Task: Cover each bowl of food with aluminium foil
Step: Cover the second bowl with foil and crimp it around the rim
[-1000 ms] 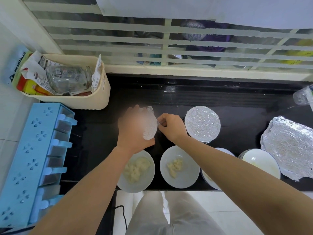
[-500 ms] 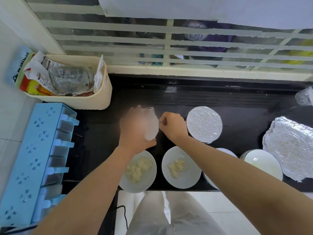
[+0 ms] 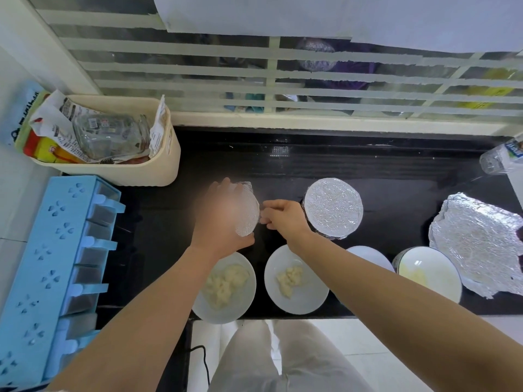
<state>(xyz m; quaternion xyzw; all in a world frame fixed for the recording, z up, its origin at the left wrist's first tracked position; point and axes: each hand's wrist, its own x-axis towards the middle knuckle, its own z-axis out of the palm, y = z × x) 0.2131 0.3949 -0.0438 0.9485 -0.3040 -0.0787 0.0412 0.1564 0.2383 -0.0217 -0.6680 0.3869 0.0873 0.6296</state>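
My left hand (image 3: 219, 222) lies over a foil-covered bowl (image 3: 249, 219) at the middle of the black counter, hiding most of it. My right hand (image 3: 283, 217) pinches the foil at that bowl's right rim. Right of it stands another foil-covered bowl (image 3: 333, 208). Along the front edge sit open white bowls of pale food: one (image 3: 225, 288) under my left wrist, one (image 3: 295, 280) beside it, a third (image 3: 370, 254) mostly behind my right forearm, and a fourth (image 3: 430, 274) further right. A crinkled loose foil sheet (image 3: 478, 241) lies at the far right.
A cream basket (image 3: 113, 168) with a glass jar and packets stands at the back left. A blue drawer rack (image 3: 53, 267) runs down the left side. A plastic bottle (image 3: 501, 157) lies at the right edge. The window sill bounds the counter (image 3: 283, 165) at the back.
Both hands stay on the middle bowl; the right hand's fingers have shifted slightly along the foil rim. Nothing else has moved.
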